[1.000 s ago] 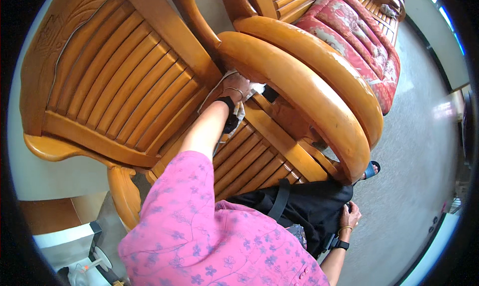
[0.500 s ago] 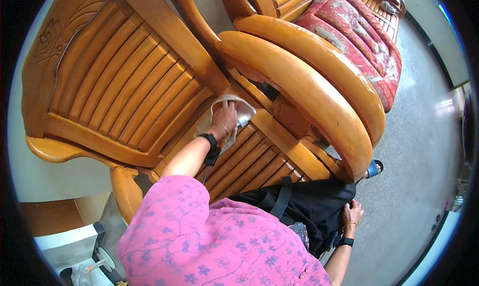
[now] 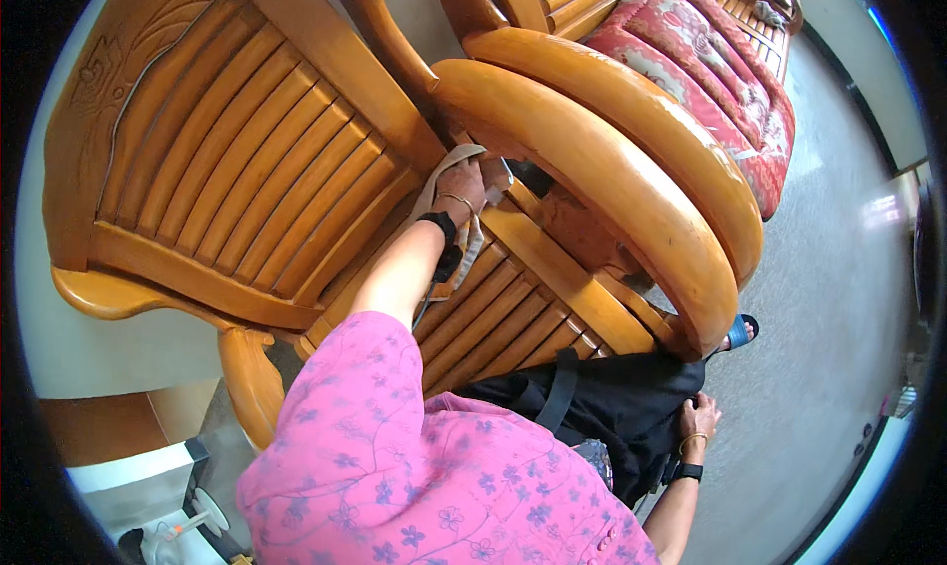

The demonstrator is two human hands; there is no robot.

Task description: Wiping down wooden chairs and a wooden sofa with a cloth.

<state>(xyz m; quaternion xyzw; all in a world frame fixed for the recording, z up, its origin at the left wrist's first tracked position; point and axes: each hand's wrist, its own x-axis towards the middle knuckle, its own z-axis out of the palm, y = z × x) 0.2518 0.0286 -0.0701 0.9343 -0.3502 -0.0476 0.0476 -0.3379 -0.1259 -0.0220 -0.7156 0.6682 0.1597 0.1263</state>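
My left hand (image 3: 462,185) is closed on a greyish-beige cloth (image 3: 473,242) and presses it into the back corner of a wooden chair's slatted seat (image 3: 493,304), beside the curved armrest (image 3: 602,171). Part of the cloth sticks out above the knuckles, and another part hangs down by the wrist. The fingertips are partly hidden in its folds. At the right, my right hand (image 3: 698,422) rests on the knee of my black trousers (image 3: 631,397), with fingers loosely bent and nothing seen in them.
The chair's slatted backrest (image 3: 247,151) rises at the left. Close beyond the armrest stands a second wooden armrest (image 3: 651,97), with a red patterned cushion (image 3: 691,52) on the seat behind it. Grey floor (image 3: 819,299) extends to the right. A white fan-like object (image 3: 202,516) stands lower left.
My left hand has slid the cloth a little farther away and to the right, deeper into the corner by the armrest. My right hand has stayed at the knee.
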